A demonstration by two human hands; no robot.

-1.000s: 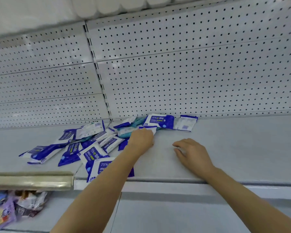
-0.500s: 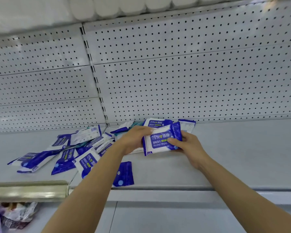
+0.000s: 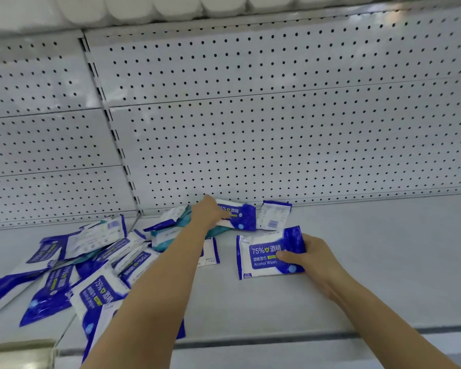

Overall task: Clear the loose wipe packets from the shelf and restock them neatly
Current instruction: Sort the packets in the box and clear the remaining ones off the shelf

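Note:
Several blue-and-white alcohol wipe packets (image 3: 91, 265) lie scattered over the left half of the white shelf (image 3: 370, 262). My right hand (image 3: 312, 258) grips one packet (image 3: 264, 257) by its right end, thumb on its face, and holds it face up just over the shelf. My left hand (image 3: 209, 213) reaches to the back of the shelf and rests on another blue packet (image 3: 242, 217) lying against the pegboard; whether its fingers grip that packet is unclear. A packet lying back side up (image 3: 273, 215) sits just to the right of it.
White perforated pegboard (image 3: 277, 142) forms the back wall. White rolls (image 3: 171, 6) sit on the shelf above. A price rail (image 3: 304, 338) runs along the shelf's front edge. A teal packet (image 3: 171, 235) lies among the blue ones.
My right hand took over the packet and brought it right and down toward the shelf. My left hand let go of it and reached back to a packet by the pegboard.

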